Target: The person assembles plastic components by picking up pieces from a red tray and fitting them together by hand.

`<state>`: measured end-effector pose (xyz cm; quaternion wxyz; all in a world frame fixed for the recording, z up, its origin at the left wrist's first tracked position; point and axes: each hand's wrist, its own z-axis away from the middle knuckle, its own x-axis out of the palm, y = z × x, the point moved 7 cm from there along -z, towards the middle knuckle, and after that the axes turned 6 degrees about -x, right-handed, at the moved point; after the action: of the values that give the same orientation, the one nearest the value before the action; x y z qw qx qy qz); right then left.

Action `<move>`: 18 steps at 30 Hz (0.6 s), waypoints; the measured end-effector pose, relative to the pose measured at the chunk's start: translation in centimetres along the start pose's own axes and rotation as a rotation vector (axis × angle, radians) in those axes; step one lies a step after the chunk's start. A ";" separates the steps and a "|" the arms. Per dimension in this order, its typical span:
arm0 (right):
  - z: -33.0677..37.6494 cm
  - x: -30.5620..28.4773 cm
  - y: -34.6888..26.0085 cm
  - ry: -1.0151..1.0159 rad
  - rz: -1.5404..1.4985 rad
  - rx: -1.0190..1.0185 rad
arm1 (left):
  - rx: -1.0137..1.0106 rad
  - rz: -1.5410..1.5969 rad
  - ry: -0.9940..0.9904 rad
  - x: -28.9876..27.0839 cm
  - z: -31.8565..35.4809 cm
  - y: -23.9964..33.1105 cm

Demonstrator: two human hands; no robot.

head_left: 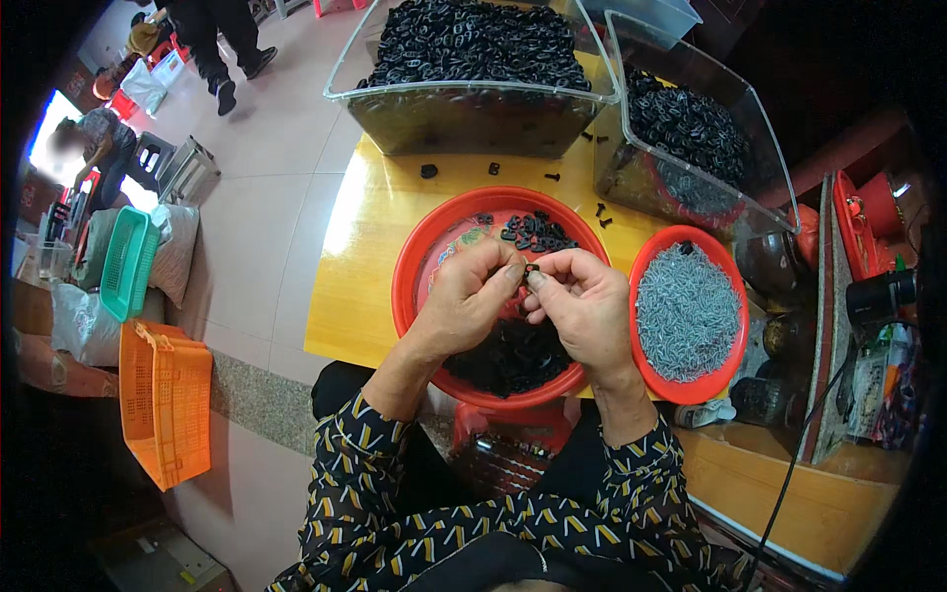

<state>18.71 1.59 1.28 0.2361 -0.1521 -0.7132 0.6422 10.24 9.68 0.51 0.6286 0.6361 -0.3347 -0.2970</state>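
Note:
Above a round red basin (406,247) my two hands meet, fingertips close together. My right hand (590,304) pinches a small black plastic piece (532,267) between thumb and fingers. Thumb and forefinger of my left hand (468,296) are pressed together beside it; what they hold, if anything, is too small to make out. Inside the basin, loose black pieces (538,232) lie toward the far side, and a dark heap of black parts (513,360) fills the near side. An oval red tray (641,340) at the right is heaped with small silvery screws or pins (688,311).
Two clear plastic bins (473,94) (691,148) full of black pieces stand at the table's far side. Loose black parts (552,177) dot the yellow table (340,266). Orange (168,405) and green baskets (130,261) sit at the left. Other people are farther back. Jars (764,400) crowd the right.

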 end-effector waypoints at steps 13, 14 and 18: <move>-1.4 -3.8 0.2 0.183 -0.183 -0.053 | 0.164 -0.428 0.054 -0.3 -0.6 1.5; -1.4 -4.4 0.3 0.222 -0.181 -0.057 | 0.166 -0.427 0.049 0.0 -0.6 1.2; -1.2 -3.7 0.8 0.188 -0.212 -0.039 | 0.350 -0.789 -0.036 3.0 0.3 0.7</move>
<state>22.39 0.76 0.00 0.3652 -0.1399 -0.7125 0.5826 11.75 7.08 1.28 0.3435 0.8070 -0.1220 -0.4646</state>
